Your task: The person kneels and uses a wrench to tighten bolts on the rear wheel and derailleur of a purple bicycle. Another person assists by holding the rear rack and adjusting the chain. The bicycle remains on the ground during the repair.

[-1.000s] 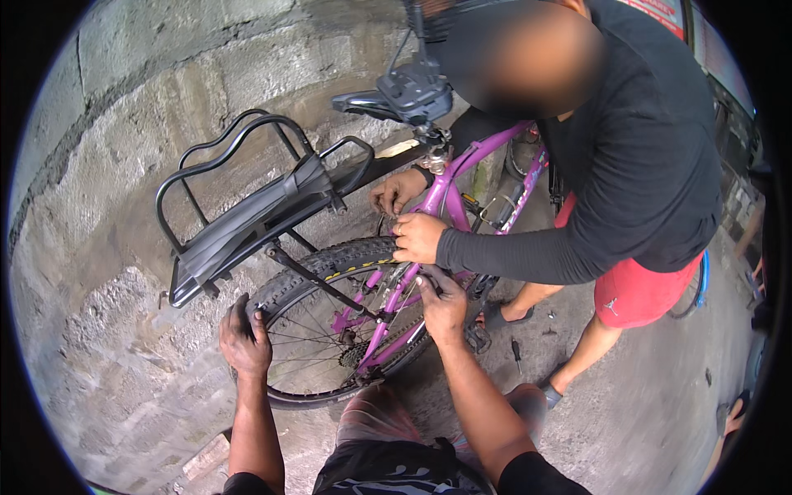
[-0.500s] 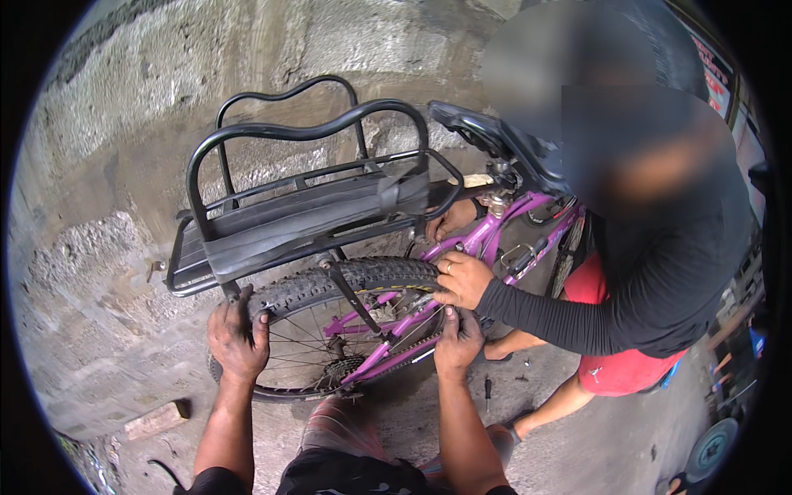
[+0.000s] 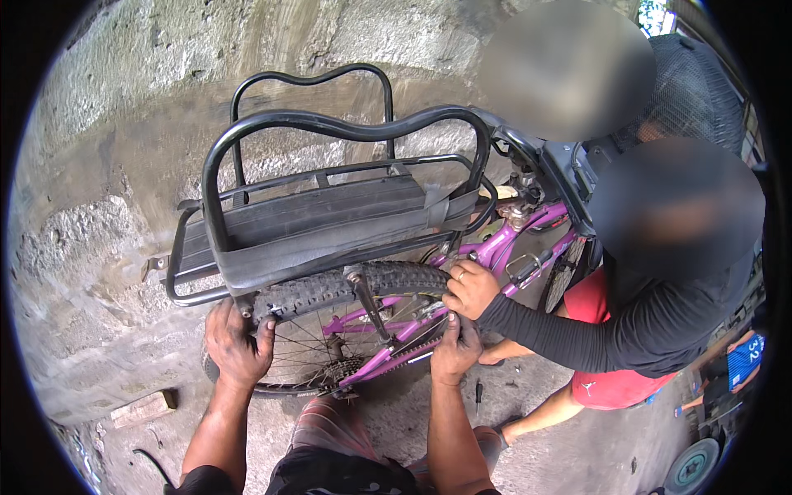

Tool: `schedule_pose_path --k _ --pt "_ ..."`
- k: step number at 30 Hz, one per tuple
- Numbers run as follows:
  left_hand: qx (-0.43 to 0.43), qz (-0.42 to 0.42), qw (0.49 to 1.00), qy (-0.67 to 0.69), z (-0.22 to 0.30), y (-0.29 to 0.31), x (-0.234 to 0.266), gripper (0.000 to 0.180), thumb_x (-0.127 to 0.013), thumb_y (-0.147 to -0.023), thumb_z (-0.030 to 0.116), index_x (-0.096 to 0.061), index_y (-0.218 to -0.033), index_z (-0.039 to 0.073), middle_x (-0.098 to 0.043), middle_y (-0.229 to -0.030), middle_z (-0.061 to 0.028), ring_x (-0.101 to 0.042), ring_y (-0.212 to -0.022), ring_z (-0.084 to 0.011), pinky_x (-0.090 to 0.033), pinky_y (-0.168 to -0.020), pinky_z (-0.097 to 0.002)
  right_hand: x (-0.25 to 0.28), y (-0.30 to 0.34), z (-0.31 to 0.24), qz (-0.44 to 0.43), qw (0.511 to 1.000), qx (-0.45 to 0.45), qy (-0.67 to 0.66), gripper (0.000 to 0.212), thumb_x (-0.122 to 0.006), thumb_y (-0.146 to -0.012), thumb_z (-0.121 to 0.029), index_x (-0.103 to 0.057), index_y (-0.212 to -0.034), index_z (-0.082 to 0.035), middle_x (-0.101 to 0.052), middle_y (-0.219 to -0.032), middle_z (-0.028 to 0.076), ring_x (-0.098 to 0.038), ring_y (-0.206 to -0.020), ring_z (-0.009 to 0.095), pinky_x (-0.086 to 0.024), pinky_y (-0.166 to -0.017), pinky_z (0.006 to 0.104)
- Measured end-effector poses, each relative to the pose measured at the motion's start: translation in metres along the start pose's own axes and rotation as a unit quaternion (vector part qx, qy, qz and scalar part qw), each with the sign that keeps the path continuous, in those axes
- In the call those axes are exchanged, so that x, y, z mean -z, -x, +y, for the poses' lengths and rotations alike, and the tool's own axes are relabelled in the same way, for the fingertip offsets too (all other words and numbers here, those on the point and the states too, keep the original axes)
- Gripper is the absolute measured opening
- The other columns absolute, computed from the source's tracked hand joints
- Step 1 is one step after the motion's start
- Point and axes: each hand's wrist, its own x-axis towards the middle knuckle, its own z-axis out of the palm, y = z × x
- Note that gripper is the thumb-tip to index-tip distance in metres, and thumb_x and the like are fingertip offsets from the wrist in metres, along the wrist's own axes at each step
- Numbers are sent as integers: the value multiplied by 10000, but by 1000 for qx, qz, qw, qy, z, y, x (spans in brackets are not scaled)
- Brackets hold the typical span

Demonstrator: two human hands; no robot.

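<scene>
My left hand (image 3: 239,345) is closed around the left part of the knobbly black tire (image 3: 313,289), its thumb on the near side and its fingers partly hidden behind. On the right side of the same wheel, my right hand (image 3: 455,351) pinches the tire and rim, thumb up. Just above it, a co-worker's hand (image 3: 472,289) with a ring also presses on the tire. The wheel sits in a purple bicycle frame (image 3: 497,249), with rear sprockets (image 3: 338,374) low on the near side. A black metal rack (image 3: 318,122) stands over the wheel, wrapped with a dark rubber strip (image 3: 330,247).
A rough concrete wall (image 3: 99,165) rises behind the bicycle. The co-worker in a black sleeve (image 3: 549,334) crouches at the right. On the ground lie a screwdriver (image 3: 478,398), a wooden block (image 3: 143,409) and a round grey-green wheel (image 3: 691,467).
My view has shifted slightly, and the rack appears larger and further right. The co-worker's head has moved right and down; their other hand is now hidden behind the rack. My hands keep their holds.
</scene>
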Motion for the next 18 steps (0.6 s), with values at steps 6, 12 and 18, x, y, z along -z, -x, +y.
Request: schedule_pose_path --k 6,12,18 --pt "-16 7 1000 -22 -1 0 -2 530 -792 -920 338 -650 -1273 -32 -666 -1236 -286 -633 -1107 -498 -500 -977 -558 5 -2 3 6 994 62 91 191 -718 -976 -45 -795 -1131 35 -791 -1087 219 -741 -975 385 -565 -895 451" --pt "-24 20 1000 -5 1 -1 -4 492 -765 -938 334 -656 -1283 2 -679 -1190 -250 -631 -1052 -466 -492 -940 -543 14 16 3 5 987 132 91 302 -768 -937 -42 -754 -1235 7 -802 -1074 194 -781 -965 375 -607 -889 454" --pt "-23 22 999 -3 3 -4 0 493 -802 -891 322 -657 -1217 -18 -670 -1122 -249 -631 -1022 -468 -493 -913 -546 42 58 0 -111 987 111 29 270 -718 -954 -1 -734 -1216 59 -792 -1023 193 -782 -868 309 -603 -755 378"
